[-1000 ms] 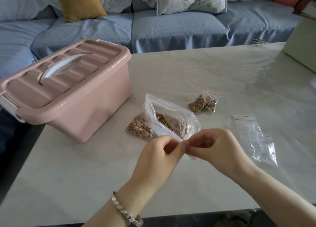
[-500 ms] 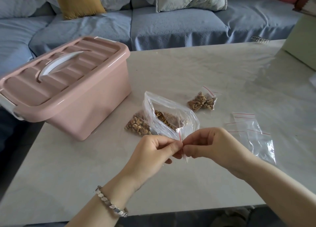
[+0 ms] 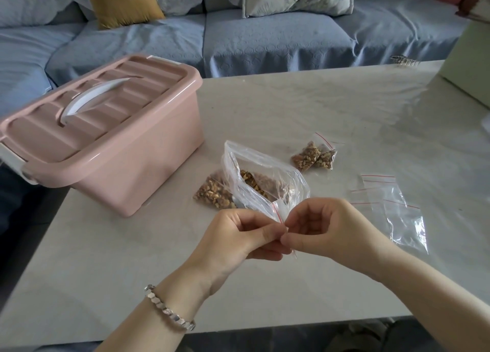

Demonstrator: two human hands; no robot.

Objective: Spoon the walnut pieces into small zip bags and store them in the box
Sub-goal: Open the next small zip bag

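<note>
My left hand (image 3: 245, 235) and my right hand (image 3: 322, 227) meet at the table's middle and together pinch the top of a small empty zip bag (image 3: 280, 214) with a red line. Just behind them stands a large clear bag of walnut pieces (image 3: 262, 182), its mouth open. Two small filled bags (image 3: 314, 157) lie further back on the right. The pink box (image 3: 111, 137) with a white handle sits at the left, its lid shut.
Several empty small zip bags (image 3: 392, 206) lie to the right of my hands on the pale table (image 3: 318, 107). A pale green box (image 3: 469, 62) stands at the far right edge. A blue sofa (image 3: 265, 39) with cushions runs behind the table.
My two hands have stayed together on the small bag, shifting their fingers slightly along its top. The view has tilted a little. Nothing else on the table has moved.
</note>
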